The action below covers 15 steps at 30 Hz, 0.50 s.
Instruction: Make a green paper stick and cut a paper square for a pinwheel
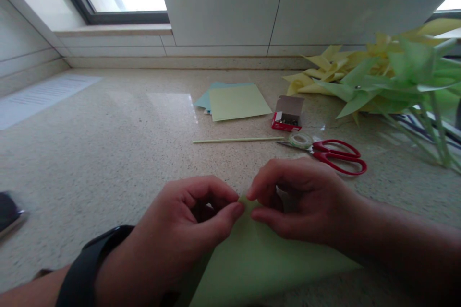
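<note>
A light green paper sheet (259,259) lies on the speckled stone counter (108,153) right in front of me. My left hand (183,230) and my right hand (298,201) meet at the sheet's far corner, and the fingertips of both pinch that corner between them. A black band sits on my left wrist. Most of the sheet near the pinch is hidden under my hands.
Behind my hands lie red scissors (338,156), a roll of clear tape (300,140), a thin wooden stick (237,140), an open red box of small pins (288,114) and stacked coloured paper (237,101). Paper pinwheels (389,76) are piled at right. A dark object (9,211) rests at far left.
</note>
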Motion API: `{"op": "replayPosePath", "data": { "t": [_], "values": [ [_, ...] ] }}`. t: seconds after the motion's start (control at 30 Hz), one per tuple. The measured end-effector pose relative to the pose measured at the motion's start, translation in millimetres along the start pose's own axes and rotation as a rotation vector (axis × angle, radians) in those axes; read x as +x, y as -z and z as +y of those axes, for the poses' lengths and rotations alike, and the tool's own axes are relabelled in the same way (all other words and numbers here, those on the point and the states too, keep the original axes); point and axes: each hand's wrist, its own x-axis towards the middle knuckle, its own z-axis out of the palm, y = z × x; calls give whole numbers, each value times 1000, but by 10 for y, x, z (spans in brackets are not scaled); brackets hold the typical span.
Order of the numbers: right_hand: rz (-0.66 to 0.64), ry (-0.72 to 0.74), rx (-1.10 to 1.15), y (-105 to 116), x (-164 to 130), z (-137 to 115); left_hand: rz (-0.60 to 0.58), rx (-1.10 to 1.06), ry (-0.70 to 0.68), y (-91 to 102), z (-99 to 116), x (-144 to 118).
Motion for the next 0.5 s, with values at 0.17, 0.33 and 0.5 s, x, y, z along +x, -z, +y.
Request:
{"op": "replayPosePath", "data": {
  "t": [0.17, 0.33, 0.5],
  "values": [
    [-28, -41, 16, 2, 13, -14, -7, 15, -10, -11, 9, 15],
    [-20, -121, 46, 54, 33, -34, 36, -4, -8, -7, 14, 15],
    [127, -133, 191, 201, 105, -3, 92, -51, -93, 16, -23, 11]
  ]
}}
